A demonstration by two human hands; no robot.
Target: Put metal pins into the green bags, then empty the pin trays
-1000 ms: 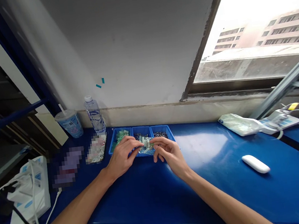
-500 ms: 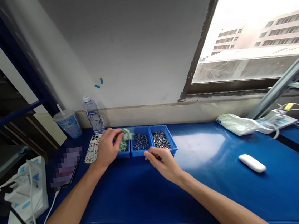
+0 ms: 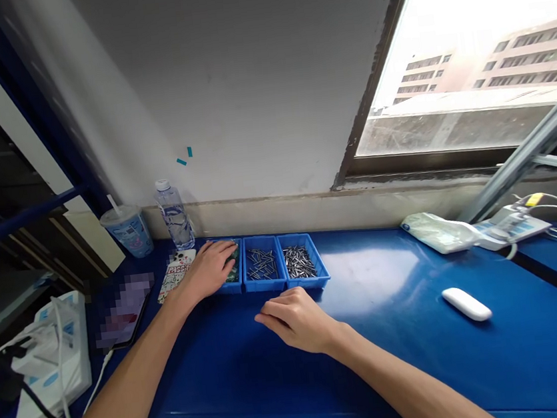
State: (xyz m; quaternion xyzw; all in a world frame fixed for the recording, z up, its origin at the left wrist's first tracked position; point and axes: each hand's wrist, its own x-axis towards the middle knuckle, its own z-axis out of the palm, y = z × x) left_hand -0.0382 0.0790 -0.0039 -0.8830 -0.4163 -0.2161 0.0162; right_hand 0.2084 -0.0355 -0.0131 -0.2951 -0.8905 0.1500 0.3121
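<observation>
My left hand [image 3: 210, 270] lies over the left blue bin [image 3: 234, 288], its fingers stretched out across the top and hiding much of the inside. Some green contents [image 3: 234, 271] show beside the fingertips. My right hand [image 3: 296, 321] hovers in front of the bins with its fingers curled together; whatever they may hold is hidden. The middle blue bin [image 3: 266, 285] contains loose screws [image 3: 261, 263]. Many short metal pieces [image 3: 299, 261] fill the right blue bin [image 3: 312, 283].
Behind the left hand stand a water bottle [image 3: 175, 217] and a lidded cup [image 3: 129, 233]. A patterned phone [image 3: 173, 275], a second phone [image 3: 124, 314] and a power strip [image 3: 49, 362] lie left. Rightward are a white case [image 3: 467, 304] and a plastic packet [image 3: 439, 232].
My left hand has lowered onto the left bin, and the small clear-green packet it held no longer shows in its fingers. My right hand has drawn back from the bins, still closed.
</observation>
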